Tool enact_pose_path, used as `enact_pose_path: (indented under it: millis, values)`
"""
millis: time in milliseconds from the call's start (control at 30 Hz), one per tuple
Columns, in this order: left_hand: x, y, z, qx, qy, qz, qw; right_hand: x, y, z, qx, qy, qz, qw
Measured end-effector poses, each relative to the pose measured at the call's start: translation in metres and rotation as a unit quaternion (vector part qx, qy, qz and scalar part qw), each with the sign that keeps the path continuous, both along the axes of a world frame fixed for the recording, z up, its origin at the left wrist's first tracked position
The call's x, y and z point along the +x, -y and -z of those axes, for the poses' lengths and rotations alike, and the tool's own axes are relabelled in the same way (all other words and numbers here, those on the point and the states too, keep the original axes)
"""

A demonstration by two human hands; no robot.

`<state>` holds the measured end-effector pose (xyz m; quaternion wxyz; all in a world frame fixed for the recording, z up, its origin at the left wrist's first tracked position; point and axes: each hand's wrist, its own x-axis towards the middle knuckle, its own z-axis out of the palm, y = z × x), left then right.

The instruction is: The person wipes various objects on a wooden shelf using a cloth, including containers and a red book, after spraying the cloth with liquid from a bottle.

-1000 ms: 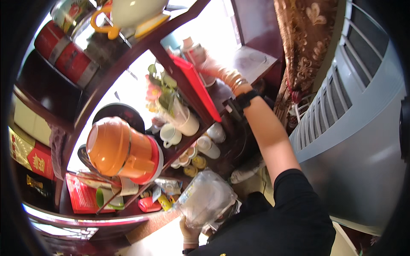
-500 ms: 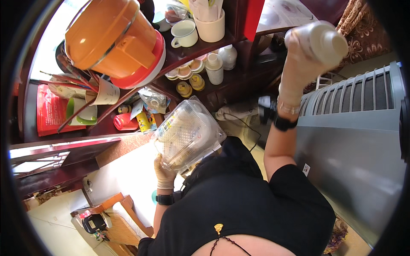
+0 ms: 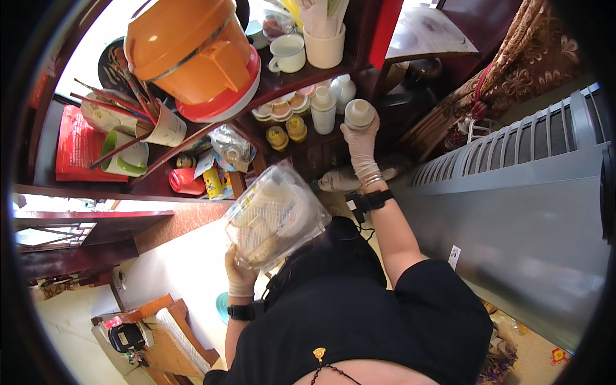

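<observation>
In my gloved left hand (image 3: 240, 273) is a clear plastic clamshell box (image 3: 277, 215), gripped by its near left corner and tilted; pale items show dimly inside. My gloved right hand (image 3: 361, 149) wraps round a white capped bottle (image 3: 359, 114) at the edge of the lower shelf. Just left of it stand another white bottle (image 3: 323, 110) and a rounder white bottle (image 3: 343, 90). Two small yellow-lidded jars (image 3: 296, 128) and several shallow tubs (image 3: 281, 107) sit further left on that shelf. Whether the held bottle's base touches the shelf is hidden.
Above, the dark wooden shelf holds a large orange bucket-like container (image 3: 186, 51), a white mug (image 3: 287, 53) and a pale holder (image 3: 325, 48). A cup of brushes (image 3: 165, 126) stands left. To the right is a grey slatted appliance (image 3: 513, 192); a wooden chair (image 3: 163, 340) is lower left.
My right hand has brought the white bottle down and left from above the appliance to the lower shelf. My left hand still holds the clear box, shifted slightly left.
</observation>
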<state>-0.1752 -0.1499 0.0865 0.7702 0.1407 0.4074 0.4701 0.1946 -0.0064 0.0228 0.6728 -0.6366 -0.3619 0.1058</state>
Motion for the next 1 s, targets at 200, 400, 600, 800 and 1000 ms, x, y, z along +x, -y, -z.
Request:
enact_pose_path:
  millis: [200, 400, 600, 800, 1000]
  values:
    - [-0.011, 0.018, -0.002, -0.02, 0.025, -0.03, 0.999, -0.005, -0.052, 0.02, 0.024, -0.124, 0.052, 0.991]
    - [-0.011, 0.012, 0.003, -0.03, 0.02, -0.027, 0.999, -0.004, -0.082, 0.025, 0.054, -0.179, 0.03, 0.982]
    - [0.009, -0.01, -0.002, 0.006, 0.005, 0.033, 0.999, -0.004, -0.05, 0.041, 0.033, -0.142, 0.027, 0.989]
    - [0.01, -0.028, 0.013, 0.035, -0.009, 0.049, 0.998, -0.003, 0.029, -0.042, 0.028, -0.108, 0.184, 0.976]
    - [0.038, -0.042, -0.009, 0.023, 0.066, 0.069, 0.995, 0.097, -0.032, -0.222, 0.153, 0.028, -0.043, 0.987]
